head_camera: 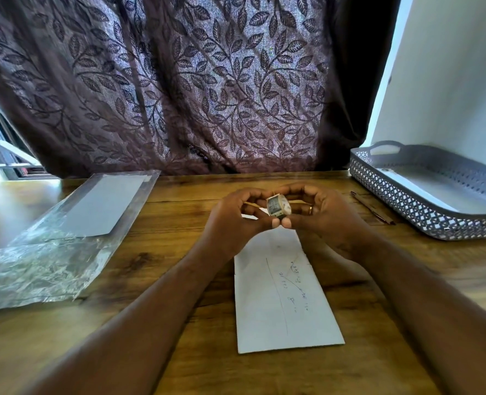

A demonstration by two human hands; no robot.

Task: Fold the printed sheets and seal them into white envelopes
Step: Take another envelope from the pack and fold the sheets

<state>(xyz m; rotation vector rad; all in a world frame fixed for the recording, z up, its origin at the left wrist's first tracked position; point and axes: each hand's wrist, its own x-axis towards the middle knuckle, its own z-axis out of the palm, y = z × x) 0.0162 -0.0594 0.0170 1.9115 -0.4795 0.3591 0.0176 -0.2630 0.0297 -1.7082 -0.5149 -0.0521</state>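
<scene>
A white envelope [281, 295] with handwriting on it lies lengthwise on the wooden table [156, 269] in front of me. Above its far end, both hands hold a small roll of postage stamps [277, 207]. My left hand [236, 215] pinches the roll from the left with thumb and curled fingers. My right hand [318, 212], with a ring on one finger, grips it from the right, thumb under the roll. The far end of the envelope is hidden behind my hands.
A clear plastic pack [62, 238] with white envelopes inside lies at the left. A grey lattice tray [401, 195] with white sheets stands at the right, a pen [373, 208] beside it. A leaf-patterned curtain [179, 81] hangs behind the table.
</scene>
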